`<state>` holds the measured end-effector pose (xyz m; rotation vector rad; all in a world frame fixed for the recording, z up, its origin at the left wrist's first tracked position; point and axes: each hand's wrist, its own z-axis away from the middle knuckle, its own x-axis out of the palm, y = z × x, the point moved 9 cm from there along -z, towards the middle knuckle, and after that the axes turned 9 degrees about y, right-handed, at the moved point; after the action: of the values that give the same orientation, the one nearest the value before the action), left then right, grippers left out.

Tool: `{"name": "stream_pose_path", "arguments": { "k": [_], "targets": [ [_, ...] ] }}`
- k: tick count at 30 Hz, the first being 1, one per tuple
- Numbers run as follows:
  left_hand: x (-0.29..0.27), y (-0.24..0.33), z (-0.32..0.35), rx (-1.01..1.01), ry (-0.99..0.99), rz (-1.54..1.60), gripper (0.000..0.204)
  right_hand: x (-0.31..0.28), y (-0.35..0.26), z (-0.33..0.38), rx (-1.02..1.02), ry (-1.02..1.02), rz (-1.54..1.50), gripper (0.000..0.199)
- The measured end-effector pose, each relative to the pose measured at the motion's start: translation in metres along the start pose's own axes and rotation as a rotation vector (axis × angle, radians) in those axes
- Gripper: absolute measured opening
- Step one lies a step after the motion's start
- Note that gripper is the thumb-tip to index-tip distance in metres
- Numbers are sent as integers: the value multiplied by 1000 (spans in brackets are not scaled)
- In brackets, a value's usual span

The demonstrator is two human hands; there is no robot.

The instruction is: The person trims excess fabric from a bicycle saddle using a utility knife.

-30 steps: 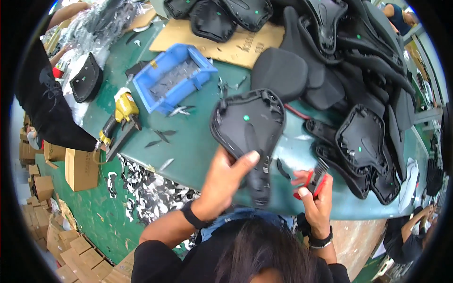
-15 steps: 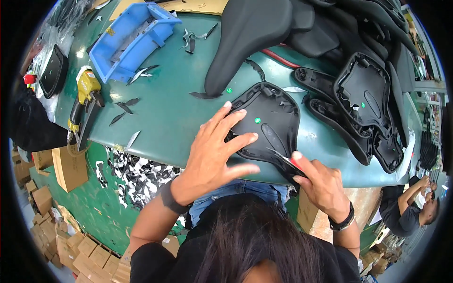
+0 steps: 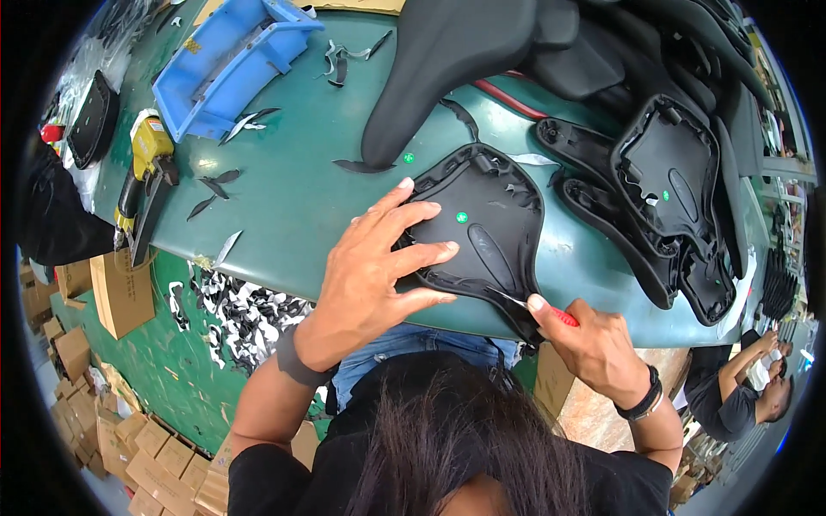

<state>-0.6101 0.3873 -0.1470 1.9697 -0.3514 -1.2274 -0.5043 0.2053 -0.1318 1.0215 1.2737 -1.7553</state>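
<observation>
A black bicycle saddle [image 3: 495,228] lies upside down at the near edge of the green table [image 3: 292,198], with green dot stickers on its underside. My left hand [image 3: 374,271] lies flat on its left part with the fingers spread, pressing it down. My right hand [image 3: 594,344] grips a red-handled cutting tool [image 3: 551,314] whose metal tip touches the saddle's near rim.
More black saddles and saddle shells [image 3: 671,181] pile at the back and right. A blue plastic bin [image 3: 232,60] and a yellow power tool [image 3: 146,168] sit at the left. Black offcuts [image 3: 215,185] litter the table and floor. Cardboard boxes [image 3: 116,292] stand below. Another person [image 3: 740,396] is at the right.
The saddle, held up a second ago, now lies on the table under my spread left hand. My right hand has brought the red-handled tool to its near rim.
</observation>
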Motion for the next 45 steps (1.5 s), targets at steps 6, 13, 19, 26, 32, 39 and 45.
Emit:
{"name": "stream_pose_path", "arguments": {
  "k": [6, 13, 19, 26, 32, 39, 45],
  "targets": [
    [0, 2, 0, -72, -78, -34, 48, -15, 11, 38, 154, 8, -14, 63],
    [13, 13, -1, 91, -86, -61, 45, -16, -11, 1, 274, 352, -83, 62],
    [12, 15, -1, 80, -17, -9, 41, 6, -8, 4, 371, 195, 105, 59],
    [11, 12, -3, -4, -25, -1, 44, 14, -27, 43, 410, 138, 5, 62],
    [-6, 11, 2, -70, 187, 86, 61, -34, 4, 44, 371, 433, -118, 50],
    [18, -13, 50, -716, 536, 676, 63, 23, -28, -15, 249, 347, -629, 36],
    [-10, -9, -5, -408, -42, 340, 47, 21, 23, 20, 400, 692, -1124, 41]
  ]
}}
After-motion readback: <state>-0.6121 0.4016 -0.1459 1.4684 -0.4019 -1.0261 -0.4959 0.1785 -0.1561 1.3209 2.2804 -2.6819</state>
